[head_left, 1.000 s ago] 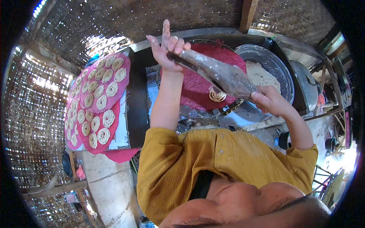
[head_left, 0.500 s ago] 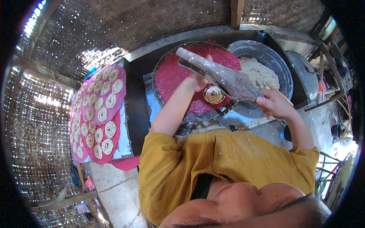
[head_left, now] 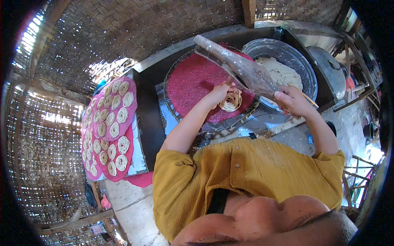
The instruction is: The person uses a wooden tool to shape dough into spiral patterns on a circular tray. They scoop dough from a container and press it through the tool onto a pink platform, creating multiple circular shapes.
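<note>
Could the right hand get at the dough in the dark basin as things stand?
Probably not at once. The right hand is closed around the grey press tool, so it is occupied. The dough lies uncovered in the dark basin right beside that hand, so freeing the hand should leave the way open.

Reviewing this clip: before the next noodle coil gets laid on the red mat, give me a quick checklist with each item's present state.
1. Right hand grips the wooden press: ok.
2. Left hand is at the fresh noodle coil, under the press: ok.
3. Bare room on the red mat for more coils: ok.
4. Dough in the dark basin: ok, a pale mass shows.
5. Dough inside the press: cannot tell.
6. Filled mats at the person's left lie apart from the working mat: ok.
</note>
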Motion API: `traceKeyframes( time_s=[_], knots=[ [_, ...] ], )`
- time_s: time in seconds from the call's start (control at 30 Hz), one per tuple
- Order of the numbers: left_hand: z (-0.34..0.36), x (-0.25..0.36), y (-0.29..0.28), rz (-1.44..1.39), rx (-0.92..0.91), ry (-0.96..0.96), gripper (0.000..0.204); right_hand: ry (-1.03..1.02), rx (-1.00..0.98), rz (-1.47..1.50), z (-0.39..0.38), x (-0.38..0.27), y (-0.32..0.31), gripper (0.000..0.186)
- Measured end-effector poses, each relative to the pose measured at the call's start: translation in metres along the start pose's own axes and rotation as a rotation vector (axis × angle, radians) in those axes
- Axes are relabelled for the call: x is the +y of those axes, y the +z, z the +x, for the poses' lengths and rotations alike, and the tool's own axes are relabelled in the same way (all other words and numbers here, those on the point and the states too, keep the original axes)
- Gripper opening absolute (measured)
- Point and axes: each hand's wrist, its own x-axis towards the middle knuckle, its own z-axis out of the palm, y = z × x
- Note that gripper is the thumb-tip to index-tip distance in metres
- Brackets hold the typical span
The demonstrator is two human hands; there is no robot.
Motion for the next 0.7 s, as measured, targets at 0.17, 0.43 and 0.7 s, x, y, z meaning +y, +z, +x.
traceKeyframes(
  time_s=[0.17,0.43,0.7],
  knots=[
    [-0.032,0.003,0.006,1.152,0.353,0.376,0.05,-0.014,0.035,0.072,0.002,0.008,-0.003,0.039],
    [-0.04,0.026,-0.031,1.106,0.741,0.475,0.062,-0.025,-0.071,0.108,0.007,-0.008,0.008,0.044],
    [-0.074,0.115,-0.058,-0.99,-0.119,0.868,0.08,0.148,-0.455,0.423,0.027,-0.01,0.032,0.06]
  ],
)
